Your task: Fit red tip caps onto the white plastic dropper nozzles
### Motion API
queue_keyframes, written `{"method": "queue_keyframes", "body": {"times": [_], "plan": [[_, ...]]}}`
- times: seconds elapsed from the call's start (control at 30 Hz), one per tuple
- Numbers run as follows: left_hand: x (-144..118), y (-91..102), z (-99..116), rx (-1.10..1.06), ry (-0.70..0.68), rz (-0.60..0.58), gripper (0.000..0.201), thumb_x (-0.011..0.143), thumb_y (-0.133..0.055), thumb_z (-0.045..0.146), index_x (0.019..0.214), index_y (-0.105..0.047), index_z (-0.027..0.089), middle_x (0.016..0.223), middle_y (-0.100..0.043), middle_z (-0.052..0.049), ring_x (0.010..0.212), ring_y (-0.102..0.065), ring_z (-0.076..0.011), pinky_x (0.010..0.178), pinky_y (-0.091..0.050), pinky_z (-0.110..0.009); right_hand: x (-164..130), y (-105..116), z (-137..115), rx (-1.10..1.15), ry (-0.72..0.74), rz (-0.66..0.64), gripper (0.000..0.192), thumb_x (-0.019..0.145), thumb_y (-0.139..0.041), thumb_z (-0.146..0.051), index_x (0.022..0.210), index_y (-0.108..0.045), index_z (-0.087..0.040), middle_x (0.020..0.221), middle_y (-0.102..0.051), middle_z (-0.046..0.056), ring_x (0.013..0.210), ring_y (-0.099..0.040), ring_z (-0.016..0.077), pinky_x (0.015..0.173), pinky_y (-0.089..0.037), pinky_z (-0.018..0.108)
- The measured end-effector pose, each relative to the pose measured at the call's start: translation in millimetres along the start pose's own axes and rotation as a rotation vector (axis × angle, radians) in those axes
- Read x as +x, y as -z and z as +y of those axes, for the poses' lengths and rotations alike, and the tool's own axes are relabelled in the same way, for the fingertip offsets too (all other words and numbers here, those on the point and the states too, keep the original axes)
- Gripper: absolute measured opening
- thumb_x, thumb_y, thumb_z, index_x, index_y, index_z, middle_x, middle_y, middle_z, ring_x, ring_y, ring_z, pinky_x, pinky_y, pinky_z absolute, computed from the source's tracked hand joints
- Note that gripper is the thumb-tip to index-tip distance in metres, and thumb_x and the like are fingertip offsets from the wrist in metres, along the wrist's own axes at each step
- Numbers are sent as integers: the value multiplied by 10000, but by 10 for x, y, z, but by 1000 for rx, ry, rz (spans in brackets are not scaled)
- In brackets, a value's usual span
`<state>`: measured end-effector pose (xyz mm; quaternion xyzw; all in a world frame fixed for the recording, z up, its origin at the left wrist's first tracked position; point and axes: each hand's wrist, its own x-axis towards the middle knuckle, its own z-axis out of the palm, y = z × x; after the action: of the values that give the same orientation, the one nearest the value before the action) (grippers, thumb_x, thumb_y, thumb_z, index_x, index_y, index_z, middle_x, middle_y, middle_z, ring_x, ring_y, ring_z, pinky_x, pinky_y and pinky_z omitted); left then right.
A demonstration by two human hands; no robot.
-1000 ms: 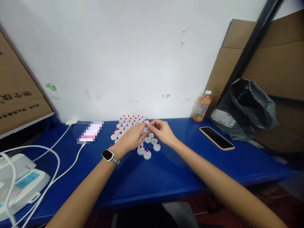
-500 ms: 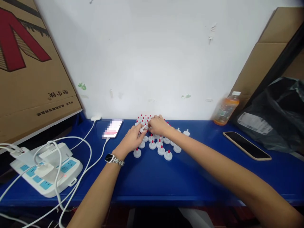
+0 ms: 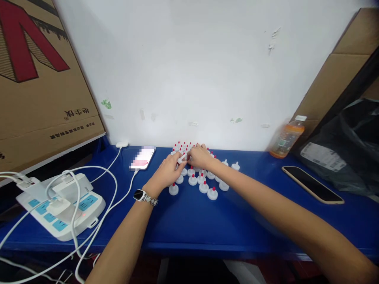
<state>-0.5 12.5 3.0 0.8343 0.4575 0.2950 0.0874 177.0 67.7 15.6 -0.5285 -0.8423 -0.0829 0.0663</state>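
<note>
My left hand [image 3: 166, 172], with a watch on its wrist, is closed around a white nozzle cap [image 3: 181, 159], held tilted between thumb and fingers. Close beside it, my right hand [image 3: 199, 156] is bent down with its fingers pinched together; whatever is in them is hidden. Around and behind both hands stand many white round caps with narrow red tips, such as the red-tipped cap [image 3: 212, 193] at the front right and another red-tipped cap [image 3: 173, 189] at the front left. Under my right forearm, a few white caps [image 3: 235, 166] show no red tip.
A phone on a cable [image 3: 143, 158] lies left of the caps, near a power strip [image 3: 63, 213] with tangled white cables. On the right are a second phone [image 3: 313, 184], an orange drink bottle [image 3: 287, 136] and a dark plastic bag [image 3: 346, 146]. A white wall [image 3: 189, 79] rises behind.
The whole view has shifted slightly. My right fingers sit a little lower and nearer the nozzle cap in my left hand, which stays closed on it. The standing caps keep their arrangement.
</note>
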Motion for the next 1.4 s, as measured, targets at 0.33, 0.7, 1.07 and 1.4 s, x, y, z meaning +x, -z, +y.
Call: {"method": "queue_keyframes", "body": {"times": [0.33, 0.7, 1.07, 1.4], "plan": [[1, -1, 37, -44, 20, -8, 263, 978, -401, 457, 998, -514, 220, 906, -595, -57, 894, -574, -246, 778, -441, -368, -234, 52, 85, 533, -86, 360, 130, 850, -630, -284, 846, -709, -182, 1017, -671, 105, 1018, -569, 250, 907, -404, 396], [-71, -123, 344, -86, -161, -75, 267, 1004, -389, 430, 1083, -519, 210, 976, -596, -63, 920, -555, -227, 827, -455, -385, -897, 126, 0, 1491, -92, 376, 305, 752, -758, -470, 789, -689, -176, 755, -712, 37, 712, -649, 164, 697, -517, 303], [-82, -130, 393, -119, -202, -50, 314, 1018, -353, 427, 1180, -493, 198, 1066, -573, -102, 1011, -560, -247, 903, -468, -424, -828, 130, -87, 1530, -92, 443, 361, 705, -795, -475, 690, -575, -190, 655, -637, 3, 613, -581, 135, 606, -471, 280], [-39, -5, 149, -60, -143, -7, 326, 929, -550, 471, 1156, -593, 241, 1051, -623, -55, 1011, -550, -240, 918, -448, -404, -774, 120, 89, 1045, -92, 492, 185, 842, -642, -350, 765, -572, -198, 691, -640, -4, 611, -531, 129, 598, -396, 272]]}}
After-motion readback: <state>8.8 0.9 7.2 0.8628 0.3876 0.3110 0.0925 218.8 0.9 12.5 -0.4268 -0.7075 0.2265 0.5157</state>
